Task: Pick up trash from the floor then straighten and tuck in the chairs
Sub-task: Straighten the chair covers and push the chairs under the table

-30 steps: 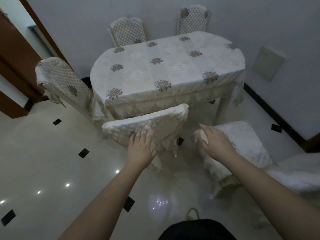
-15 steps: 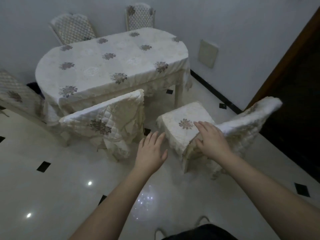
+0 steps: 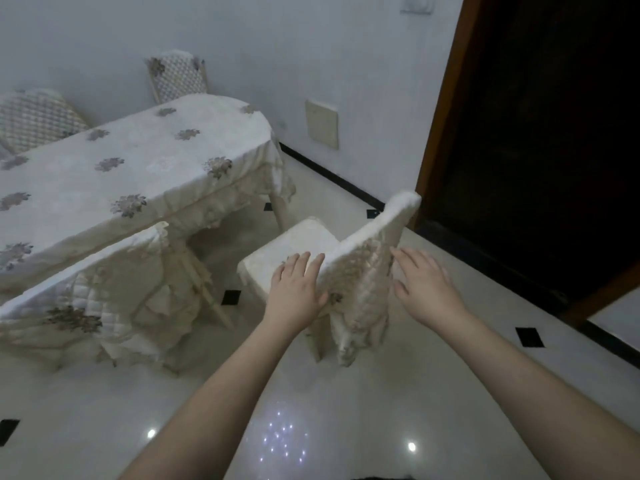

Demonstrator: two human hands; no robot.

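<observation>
A cream-covered chair stands out from the table's right end, turned askew, its seat facing the table. My left hand lies with straight fingers against the left side of its backrest. My right hand is at the backrest's right side, fingers spread and relaxed, touching or just beside the cover. A second covered chair sits at the table's near side, its back close to the tablecloth.
Two more quilted chairs stand behind the table by the wall. A dark doorway with a brown frame opens right of the askew chair. Glossy floor with black diamond tiles lies in front.
My view has swung right. My left hand left the near chair's backrest and moved to the right chair; my right hand slid from its seat to the backrest's right side.
</observation>
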